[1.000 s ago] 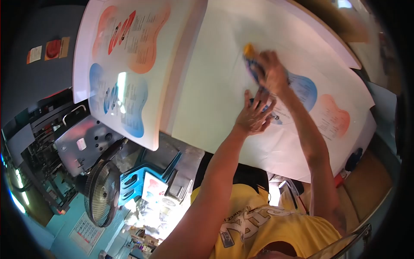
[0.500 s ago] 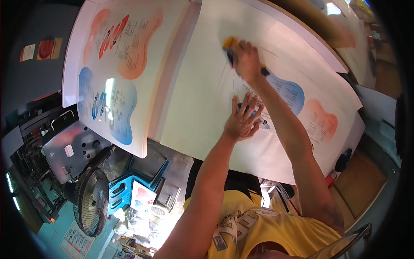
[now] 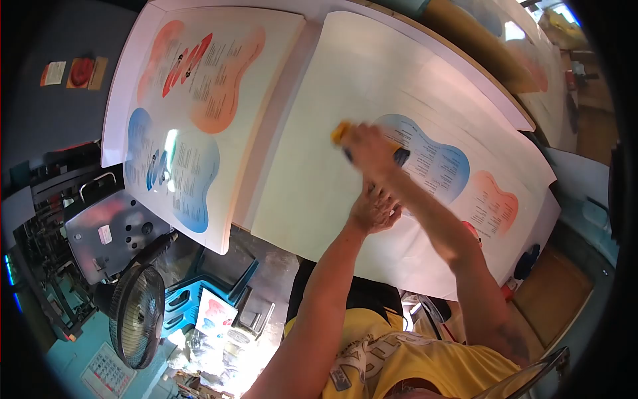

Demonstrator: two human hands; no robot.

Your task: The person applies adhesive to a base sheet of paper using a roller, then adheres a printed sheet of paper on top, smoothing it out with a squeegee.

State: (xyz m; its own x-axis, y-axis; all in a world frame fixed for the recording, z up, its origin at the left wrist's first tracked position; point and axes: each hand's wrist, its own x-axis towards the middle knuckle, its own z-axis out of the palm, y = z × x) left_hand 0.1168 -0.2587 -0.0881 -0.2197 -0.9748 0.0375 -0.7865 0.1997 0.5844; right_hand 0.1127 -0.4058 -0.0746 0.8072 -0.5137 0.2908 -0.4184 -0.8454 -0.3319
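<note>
My right hand [image 3: 372, 149] is closed around a yellow-and-black hand tool [image 3: 340, 132], blurred by motion. Its exact kind does not show. The tool is over a large white sheet [image 3: 302, 179], whose right half carries blue and red printed blobs with small text. Just below the right wrist, my left hand [image 3: 375, 211] lies palm down on the sheet with fingers stretched out. My right hand and forearm hide its fingertips and part of the print.
Left of the sheet lies a board with a similar print [image 3: 199, 133]. A black fan [image 3: 137, 318] and a blue plastic chair [image 3: 181, 304] are at lower left. A dark blue object [image 3: 530, 258] sits by the right table edge. A raised rim [image 3: 458, 56] runs behind the sheet.
My right hand has swept the tool down and toward me, closer to my left hand. The left hand stays on the sheet. The whole view has shifted slightly.
</note>
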